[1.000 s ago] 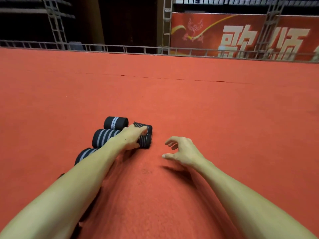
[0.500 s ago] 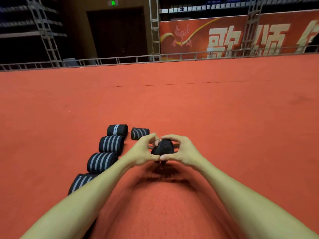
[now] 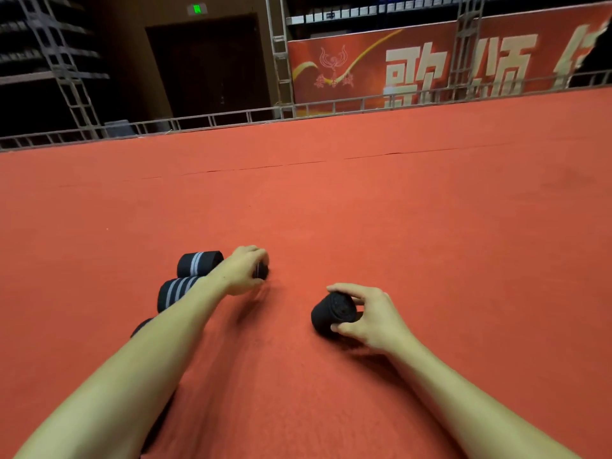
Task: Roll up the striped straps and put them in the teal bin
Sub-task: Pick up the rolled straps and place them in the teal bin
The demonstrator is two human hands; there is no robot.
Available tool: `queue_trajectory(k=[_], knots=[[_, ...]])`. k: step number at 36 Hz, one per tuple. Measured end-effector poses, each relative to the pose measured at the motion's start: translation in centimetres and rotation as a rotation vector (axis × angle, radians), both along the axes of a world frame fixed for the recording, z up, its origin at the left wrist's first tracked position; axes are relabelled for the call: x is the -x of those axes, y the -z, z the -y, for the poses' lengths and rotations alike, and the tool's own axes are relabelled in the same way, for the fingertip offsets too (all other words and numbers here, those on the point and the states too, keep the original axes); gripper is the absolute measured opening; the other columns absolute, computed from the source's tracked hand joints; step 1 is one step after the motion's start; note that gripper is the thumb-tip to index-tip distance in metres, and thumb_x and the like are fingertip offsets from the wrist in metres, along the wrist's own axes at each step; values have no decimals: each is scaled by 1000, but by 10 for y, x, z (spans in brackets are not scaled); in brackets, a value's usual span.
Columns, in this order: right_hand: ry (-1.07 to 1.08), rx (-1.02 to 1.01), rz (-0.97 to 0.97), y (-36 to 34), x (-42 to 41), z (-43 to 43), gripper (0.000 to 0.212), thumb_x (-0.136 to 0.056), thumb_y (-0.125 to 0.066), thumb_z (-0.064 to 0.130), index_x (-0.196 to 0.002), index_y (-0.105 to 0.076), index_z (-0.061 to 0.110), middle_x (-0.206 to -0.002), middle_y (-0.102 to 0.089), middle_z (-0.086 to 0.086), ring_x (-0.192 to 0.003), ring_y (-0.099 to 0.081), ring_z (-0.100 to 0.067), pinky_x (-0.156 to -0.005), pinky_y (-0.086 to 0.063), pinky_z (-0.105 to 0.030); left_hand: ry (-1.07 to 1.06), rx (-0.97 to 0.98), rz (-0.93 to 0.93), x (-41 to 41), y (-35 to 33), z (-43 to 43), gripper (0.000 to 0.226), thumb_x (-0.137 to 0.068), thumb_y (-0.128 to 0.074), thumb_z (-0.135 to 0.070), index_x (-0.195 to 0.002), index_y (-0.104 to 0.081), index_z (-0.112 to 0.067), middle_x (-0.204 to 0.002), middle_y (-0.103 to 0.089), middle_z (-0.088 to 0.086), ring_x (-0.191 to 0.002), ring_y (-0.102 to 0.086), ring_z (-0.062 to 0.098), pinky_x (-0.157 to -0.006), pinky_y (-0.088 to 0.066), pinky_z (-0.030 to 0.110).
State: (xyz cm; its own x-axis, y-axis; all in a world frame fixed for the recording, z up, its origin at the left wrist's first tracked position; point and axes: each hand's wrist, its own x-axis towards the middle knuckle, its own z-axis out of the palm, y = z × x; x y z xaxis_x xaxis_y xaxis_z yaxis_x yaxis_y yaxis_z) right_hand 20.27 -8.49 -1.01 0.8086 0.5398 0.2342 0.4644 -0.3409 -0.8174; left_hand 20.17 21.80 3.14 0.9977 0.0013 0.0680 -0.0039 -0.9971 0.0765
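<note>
My right hand (image 3: 371,318) grips a rolled black strap (image 3: 332,311) just above the red carpet, its coiled end facing me. My left hand (image 3: 243,271) reaches forward and curls over another small roll (image 3: 261,270), which is mostly hidden under the fingers. Left of that hand lie two rolled black straps with grey stripes, one farther (image 3: 198,263) and one nearer (image 3: 177,291). A further roll (image 3: 142,326) peeks out beside my left forearm. No teal bin is in view.
Red carpet (image 3: 364,210) covers the floor all around, with a seam running across farther out. A low metal railing (image 3: 298,111) bounds the far edge, with truss posts, a dark doorway and a red banner (image 3: 430,64) behind it.
Half a second ago both hands held one dark roll together. Now my right hand alone holds it, moved right, and my left hand has reached forward onto the small roll.
</note>
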Motion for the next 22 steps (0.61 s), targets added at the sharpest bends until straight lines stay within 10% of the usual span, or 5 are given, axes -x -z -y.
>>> queue_trajectory(k=[22], knots=[[17,-125,8,-5,-20,12,61,-59,-89,4,-105,-64,35,-100,-68,20,-98,-66,-5,-86,-49,-14,-57,219,91,-32,8,10,54,-64,-89,-15,-113,-66,-14,-108,-69,2,-101,-62,22,-83,-44,26]])
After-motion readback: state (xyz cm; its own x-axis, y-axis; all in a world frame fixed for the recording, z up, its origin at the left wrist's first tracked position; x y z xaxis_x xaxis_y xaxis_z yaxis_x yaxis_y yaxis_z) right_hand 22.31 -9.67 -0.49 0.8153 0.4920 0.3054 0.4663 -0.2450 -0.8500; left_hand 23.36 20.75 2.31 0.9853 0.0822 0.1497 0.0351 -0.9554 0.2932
